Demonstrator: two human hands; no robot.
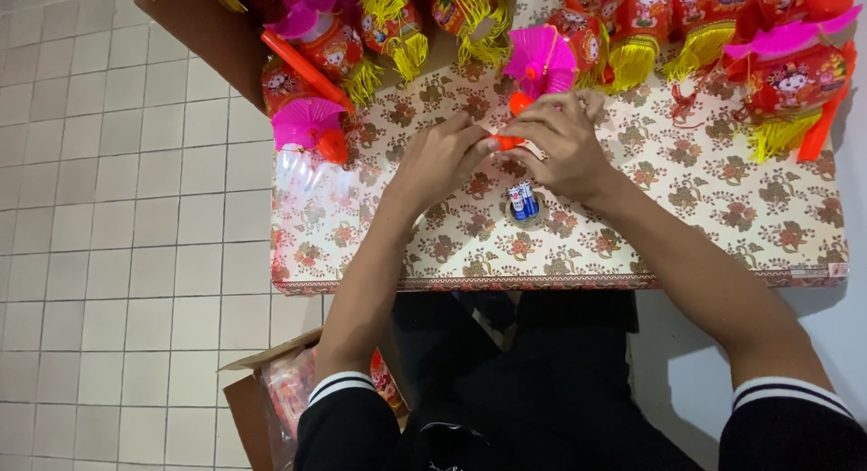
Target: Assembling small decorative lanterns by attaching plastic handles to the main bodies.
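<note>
Both hands meet over the middle of the table (722, 227), floral-patterned top. Left hand (440, 159) and right hand (564, 141) are pressed close together, fingertips pinching a small orange part (508, 142) between them. The part is mostly hidden by the fingers; shape unclear. Right hand's fingers are curled over it from above, left hand's close in from the side.

Just above the hands: a pink fan (540, 60), pleated, with an orange knob (519, 102) below it, close to the right hand's fingertips. Can't tell if the knob is touching the hand.

Just below the hands, near the table's front edge: 2 batteries (523, 201), blue and white, lying side by side on a small round dish. Near the right wrist, not touched.

Far edge of the table is packed with red lanterns (795, 78) with yellow tassels, pink tops on some. Another pink fan piece (305, 121) sits at the left end, with clear plastic wrap (298, 177) just in front of it. A brown box (203, 37) overlaps the far-left corner, more lanterns in it.

On the tile floor (108, 209), by the person's left elbow: an open carton (262, 399) with packaged items inside. Sleeves are dark with white cuff stripes.
</note>
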